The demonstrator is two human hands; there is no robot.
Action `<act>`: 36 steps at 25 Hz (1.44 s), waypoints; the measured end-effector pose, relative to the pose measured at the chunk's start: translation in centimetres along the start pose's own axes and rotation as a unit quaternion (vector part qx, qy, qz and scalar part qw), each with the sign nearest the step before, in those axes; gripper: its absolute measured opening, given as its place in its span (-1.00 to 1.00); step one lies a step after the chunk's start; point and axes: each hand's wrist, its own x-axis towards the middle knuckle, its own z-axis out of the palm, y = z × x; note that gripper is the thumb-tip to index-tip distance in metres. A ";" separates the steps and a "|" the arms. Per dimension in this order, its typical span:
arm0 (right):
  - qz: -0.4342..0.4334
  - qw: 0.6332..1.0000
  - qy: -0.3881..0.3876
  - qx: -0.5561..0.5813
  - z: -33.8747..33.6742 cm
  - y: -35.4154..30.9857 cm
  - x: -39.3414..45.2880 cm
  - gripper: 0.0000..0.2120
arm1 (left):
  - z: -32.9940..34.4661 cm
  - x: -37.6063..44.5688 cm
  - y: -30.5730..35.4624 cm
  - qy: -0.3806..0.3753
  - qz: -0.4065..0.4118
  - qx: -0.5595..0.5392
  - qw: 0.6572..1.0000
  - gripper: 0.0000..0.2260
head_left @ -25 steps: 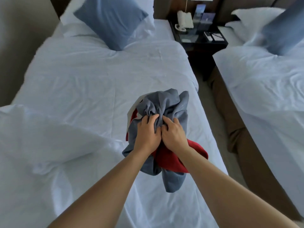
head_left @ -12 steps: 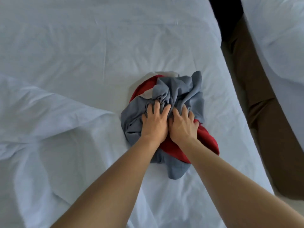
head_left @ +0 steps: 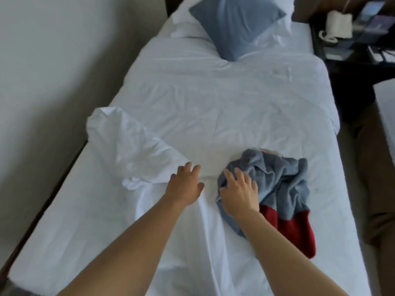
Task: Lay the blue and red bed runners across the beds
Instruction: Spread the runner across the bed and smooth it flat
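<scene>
The blue and red bed runner (head_left: 284,189) lies crumpled in a heap on the right side of the near bed (head_left: 224,99), its red end trailing toward me. My right hand (head_left: 239,193) rests flat on the heap's left edge, fingers spread, gripping nothing. Over the white duvet, just left of the heap, my left hand (head_left: 186,184) hovers with its fingers apart, close to a folded-back flap of duvet (head_left: 128,146). A corner of the second bed (head_left: 386,116) shows at the far right.
A blue cushion (head_left: 235,24) leans on white pillows at the head of the bed. A dark nightstand (head_left: 354,60) with a white telephone (head_left: 337,26) stands between the beds. A wall (head_left: 53,71) runs along the left side. A brown bed skirt (head_left: 376,189) borders the narrow aisle.
Both hands have let go of the runner bundle, which now lies on the bed. My left hand has moved left onto the duvet. The view has lifted toward the headboard.
</scene>
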 end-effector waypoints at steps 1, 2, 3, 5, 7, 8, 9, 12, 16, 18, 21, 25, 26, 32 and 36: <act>-0.023 1.000 -0.005 -0.003 0.1 -2.6 0.3 -0.43 | -0.8 -0.6 -2.4 0.006 -0.010 0.015 1.000 -0.49; -0.045 0.999 -0.010 -0.006 0.6 -5.5 0.7 -0.44 | -1.5 -1.2 -5.2 0.013 -0.018 0.029 0.999 -0.49; -0.062 0.998 -0.015 -0.008 1.2 -8.2 1.1 -0.44 | -2.0 -1.5 -8.0 0.016 -0.023 0.047 0.999 -0.48; -0.080 0.997 -0.018 -0.008 3.0 -13.5 2.0 -0.43 | -2.5 -1.8 -13.7 0.019 -0.023 0.090 0.996 -0.48; -0.084 0.996 -0.023 -0.013 5.5 -18.5 3.0 -0.42 | -2.1 -1.7 -19.3 0.012 -0.009 0.132 0.991 -0.46; -0.083 0.996 -0.027 -0.016 6.9 -20.7 3.5 -0.41 | -1.8 -1.4 -21.6 0.004 0.007 0.149 0.989 -0.44; -0.084 0.996 -0.034 -0.023 8.2 -22.7 3.9 -0.41 | -1.2 -1.1 -23.4 -0.005 0.025 0.161 0.987 -0.43; -0.085 0.994 -0.042 -0.058 12.4 -27.9 5.0 -0.41 | 1.1 0.3 -26.9 -0.006 0.063 0.156 0.986 -0.50; -0.044 0.994 -0.012 -0.096 16.3 -29.9 5.8 -0.64 | 3.5 1.4 -28.9 0.049 0.120 0.096 0.987 -0.82; -0.037 0.993 0.009 -0.115 17.2 -29.9 5.5 -0.75 | 3.9 1.1 -29.7 0.062 0.137 0.081 0.985 -0.86; -0.048 0.992 0.052 -0.108 17.0 -31.1 4.9 -0.86 | 3.5 -0.4 -31.1 0.094 0.158 0.086 0.979 -0.92; -0.100 0.991 0.055 -0.062 16.6 -35.5 3.5 -0.91 | 1.4 -3.4 -34.8 0.133 0.128 0.079 0.980 -0.87; -0.112 0.991 0.054 -0.054 16.6 -36.8 3.0 -0.92 | 0.7 -4.4 -35.8 0.140 0.117 0.076 0.980 -0.86; -0.190 0.981 0.027 -0.016 18.1 -46.8 -1.0 -0.90 | -1.7 -11.7 -44.9 0.143 0.065 0.106 0.982 -0.82; -0.214 0.977 -0.009 -0.010 21.9 -53.9 -5.3 -0.89 | 0.2 -17.9 -52.2 0.106 0.018 0.094 0.990 -0.86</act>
